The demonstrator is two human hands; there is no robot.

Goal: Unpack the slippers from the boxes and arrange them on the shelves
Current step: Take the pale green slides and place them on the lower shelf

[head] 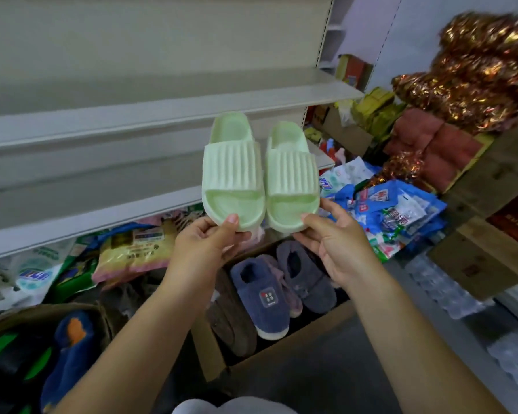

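Green slippers (233, 174), one pair, are held up side by side at the centre of the view, in front of the shelves (102, 124) and above an open box (281, 351) at 6 o'clock. The left hand (205, 243) pinches the toe of the left one, thumb on top and fingers curled beneath. The right hand (338, 249) clamps the toe of the other in the same way. The two slippers lie close along their inner edges.

The task looks to be at an early stage. No slipper stands on any shelf board that shows, and this pair is out of its box but not yet placed. The box below holds several fuzzy slippers (257, 300) in blue, grey and brown. A second box (42, 312) at 8 o'clock holds more. Most of the unpacking and all of the arranging appear to be left.

Each slipper's long axis runs from 12 to 6 o'clock, and the two are about parallel. Toes point to 6 o'clock, toward the person, and heels to 12, toward the shelves. The ribbed straps face the camera.
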